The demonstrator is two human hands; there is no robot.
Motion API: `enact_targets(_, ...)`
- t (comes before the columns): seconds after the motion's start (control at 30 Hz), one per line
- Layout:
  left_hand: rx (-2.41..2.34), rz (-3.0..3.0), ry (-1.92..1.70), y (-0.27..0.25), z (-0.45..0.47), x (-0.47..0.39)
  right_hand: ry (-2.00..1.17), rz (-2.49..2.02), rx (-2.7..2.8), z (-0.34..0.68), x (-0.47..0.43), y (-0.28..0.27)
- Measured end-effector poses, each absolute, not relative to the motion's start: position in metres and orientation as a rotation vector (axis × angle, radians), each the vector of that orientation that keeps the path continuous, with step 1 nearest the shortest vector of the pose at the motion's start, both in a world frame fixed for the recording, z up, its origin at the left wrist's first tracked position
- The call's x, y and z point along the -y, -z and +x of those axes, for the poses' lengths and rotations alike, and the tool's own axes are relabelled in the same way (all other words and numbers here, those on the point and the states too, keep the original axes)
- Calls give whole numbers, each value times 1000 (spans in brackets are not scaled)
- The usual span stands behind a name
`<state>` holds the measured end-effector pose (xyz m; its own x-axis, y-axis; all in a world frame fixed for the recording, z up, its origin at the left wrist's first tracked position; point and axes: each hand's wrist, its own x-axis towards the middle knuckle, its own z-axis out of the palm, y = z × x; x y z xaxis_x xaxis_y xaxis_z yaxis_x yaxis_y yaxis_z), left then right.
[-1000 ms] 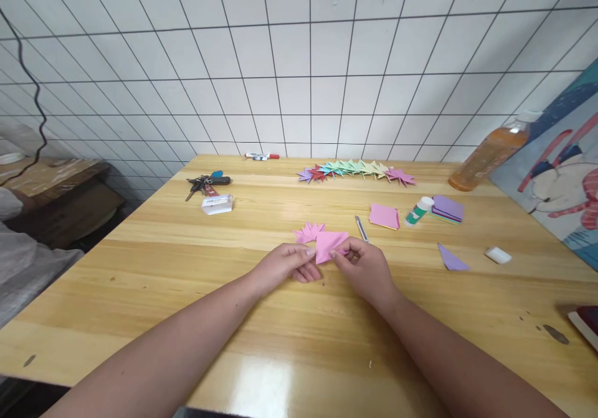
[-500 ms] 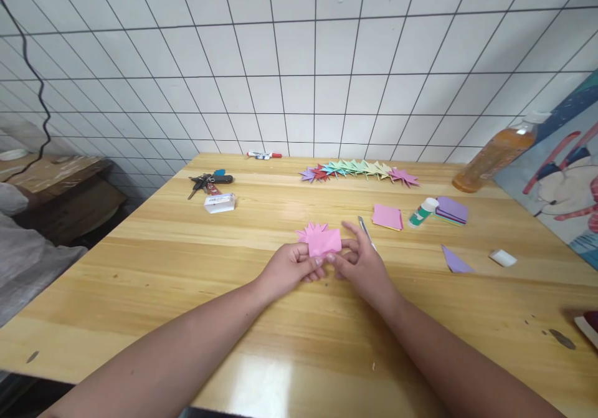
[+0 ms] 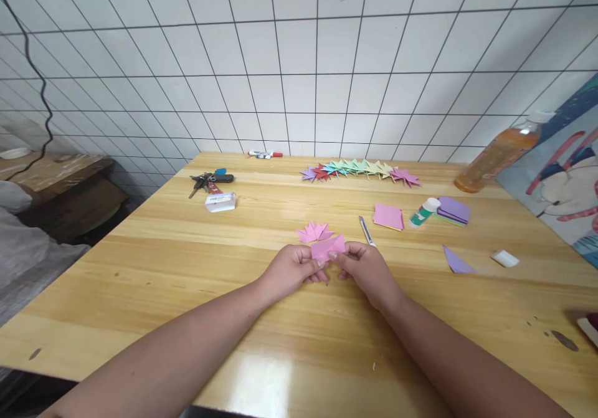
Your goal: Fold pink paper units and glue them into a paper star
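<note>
Between my two hands is a small sheet of pink paper, held above the table. My left hand pinches its left end, thumb in front. At the right end my right hand grips it between thumb and fingers, and that end looks folded over at a slant. Just behind the sheet lies a pink folded-paper piece with a fan of points. A utility knife rests beyond my right hand.
Pink paper squares, a glue stick, purple squares, a purple triangle and an eraser lie to the right. Behind are a row of folded-paper points, a marker and a bottle. Keys and a white box sit left.
The pink sheet now looks narrower and slanted, its right end folded. My right index finger, raised before, has curled down onto the paper. More of the pink pointed piece shows behind.
</note>
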<state>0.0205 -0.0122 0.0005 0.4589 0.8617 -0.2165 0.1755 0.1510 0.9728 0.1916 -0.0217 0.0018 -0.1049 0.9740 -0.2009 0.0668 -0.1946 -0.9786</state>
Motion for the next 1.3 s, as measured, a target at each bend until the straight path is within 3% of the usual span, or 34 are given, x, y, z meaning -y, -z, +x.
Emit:
enact_targets(0.6,-1049,1397,-699,1,24,13,-1269,-1333,1459,186,24,2)
enact_targets(1.3,-1064,1525,-579,-2,20,13,-1386,-1377,1286,188,23,-2)
